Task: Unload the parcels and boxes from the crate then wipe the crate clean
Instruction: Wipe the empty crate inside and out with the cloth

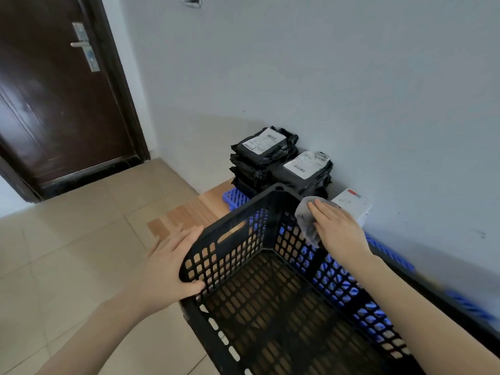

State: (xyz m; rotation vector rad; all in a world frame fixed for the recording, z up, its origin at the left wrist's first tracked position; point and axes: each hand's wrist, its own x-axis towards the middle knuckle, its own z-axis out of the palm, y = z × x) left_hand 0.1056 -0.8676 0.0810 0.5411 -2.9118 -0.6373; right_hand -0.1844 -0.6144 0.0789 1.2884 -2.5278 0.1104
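The empty black crate [232, 255] stands by the wall [351, 77], before the parcels [267, 152]. Her or his left hand [173, 266] pinches its rim; the right hand [338, 228], flat, presses a grey cloth [307, 220] on it. Looks stiff and light (steady it by the rim).

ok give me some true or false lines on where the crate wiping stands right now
1. The black perforated plastic crate has nothing inside. True.
2. The right hand presses a crumpled grey cloth to the crate's wall near its far corner, fingers straight. True.
3. The left hand hangs free of the crate. False: it grips the crate's left wall, thumb inside.
4. The black plastic parcels with white labels lie on the tiled floor by the door. False: they are stacked against the wall on a blue plastic pallet.
5. A white cardboard box sits by the wall, right of the parcels. True.
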